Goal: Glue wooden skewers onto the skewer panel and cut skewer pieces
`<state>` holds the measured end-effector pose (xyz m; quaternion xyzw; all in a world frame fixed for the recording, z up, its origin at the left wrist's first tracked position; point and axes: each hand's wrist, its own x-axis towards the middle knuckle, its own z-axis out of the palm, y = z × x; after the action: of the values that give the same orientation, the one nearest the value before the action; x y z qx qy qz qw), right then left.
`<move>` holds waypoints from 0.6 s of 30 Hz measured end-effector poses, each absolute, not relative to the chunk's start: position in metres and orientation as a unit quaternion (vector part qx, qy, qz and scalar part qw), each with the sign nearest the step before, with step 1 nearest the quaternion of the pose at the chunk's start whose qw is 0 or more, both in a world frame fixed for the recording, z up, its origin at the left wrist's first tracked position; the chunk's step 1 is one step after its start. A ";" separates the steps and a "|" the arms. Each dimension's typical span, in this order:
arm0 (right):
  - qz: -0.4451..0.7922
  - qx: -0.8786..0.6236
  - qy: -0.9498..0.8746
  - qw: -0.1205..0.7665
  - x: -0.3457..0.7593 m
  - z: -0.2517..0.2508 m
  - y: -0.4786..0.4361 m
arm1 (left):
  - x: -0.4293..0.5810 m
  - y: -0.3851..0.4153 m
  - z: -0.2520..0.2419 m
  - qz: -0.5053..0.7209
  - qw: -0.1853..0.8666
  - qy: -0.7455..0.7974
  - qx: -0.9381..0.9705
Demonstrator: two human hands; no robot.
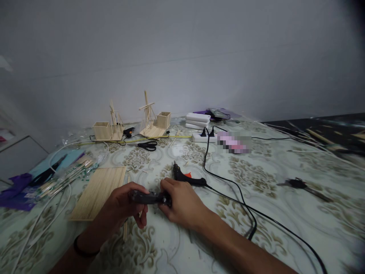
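Both my hands grip one dark, elongated tool just above the patterned tablecloth. My left hand is closed round its left end and also holds a thin wooden stick that points down. My right hand pinches the tool's right end. Just beyond my right hand lies a black glue gun with its cord running right. A flat mat of glued wooden sticks lies left of my left hand.
Two stick models with small wooden boxes stand at the back. Black scissors, a white power strip, stacked white blocks, a bag of sticks and a second glue gun lie around.
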<state>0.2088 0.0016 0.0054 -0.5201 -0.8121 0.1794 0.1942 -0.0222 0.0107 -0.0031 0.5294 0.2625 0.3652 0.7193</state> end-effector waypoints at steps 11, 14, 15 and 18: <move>0.189 -0.509 -0.816 0.198 0.207 0.007 -0.002 | -0.020 0.008 -0.003 0.365 0.732 0.264 0.511; 0.191 -0.507 -0.814 0.208 0.207 0.004 -0.002 | -0.020 0.007 -0.001 0.370 0.732 0.267 0.506; 0.192 -0.506 -0.814 0.213 0.207 0.003 -0.002 | -0.020 0.007 0.000 0.369 0.731 0.268 0.507; 0.200 -0.504 -0.809 0.230 0.207 0.002 -0.001 | -0.019 0.008 0.001 0.369 0.732 0.272 0.505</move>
<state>0.2074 -0.0009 0.0016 -0.5037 -0.8086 0.1996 0.2295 -0.0194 0.0076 0.0008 0.5047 0.2719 0.3690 0.7315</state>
